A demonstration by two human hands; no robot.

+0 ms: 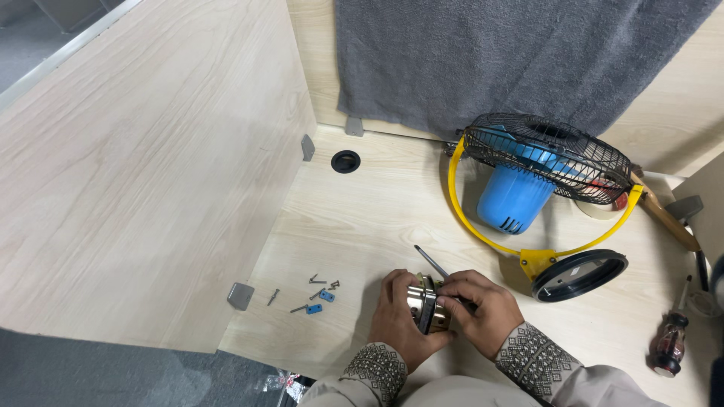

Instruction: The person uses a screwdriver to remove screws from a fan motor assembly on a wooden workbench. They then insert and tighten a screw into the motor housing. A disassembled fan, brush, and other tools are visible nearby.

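Metal motor part [424,304] held by left hand [398,320], right hand [481,307].

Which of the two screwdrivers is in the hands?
The slim dark screwdriver, its shaft poking up from the right hand beside the metal part. The other, a red-handled screwdriver, lies untouched at the desk's right edge.

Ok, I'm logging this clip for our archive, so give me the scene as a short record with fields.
Setting: light wooden desk with side panels
Left hand: grips a small metal motor
Right hand: on the motor, holding a thin tool
Loose parts: screws and two small blue pieces, left of the hands
Nearby: blue fan with black cage on a yellow stand; screwdriver at right
Behind: grey towel
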